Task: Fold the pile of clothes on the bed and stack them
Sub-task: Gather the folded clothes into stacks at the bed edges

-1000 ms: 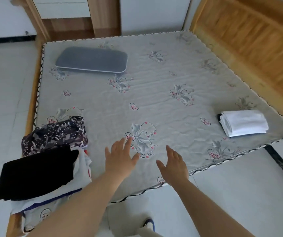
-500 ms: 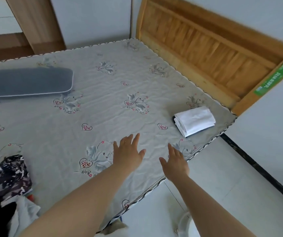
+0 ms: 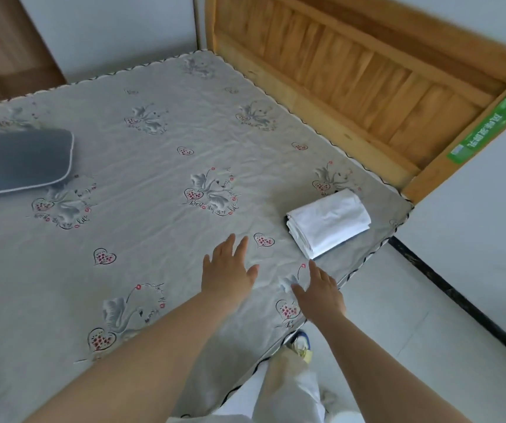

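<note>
Hovering both hands, left hand (image 3: 228,274) and right hand (image 3: 320,290), fingers spread and empty over the bed (image 3: 154,239), I'm near the folded white stack (image 3: 329,222), pile seemingly off-frame left, so a careless swipe could topple it.

A wooden headboard (image 3: 352,71) fills the upper right; pale walls (image 3: 108,32) rise behind, a brown cabinet (image 3: 4,47) stands upper left, and light floor tiles (image 3: 428,346) lie lower right.
</note>
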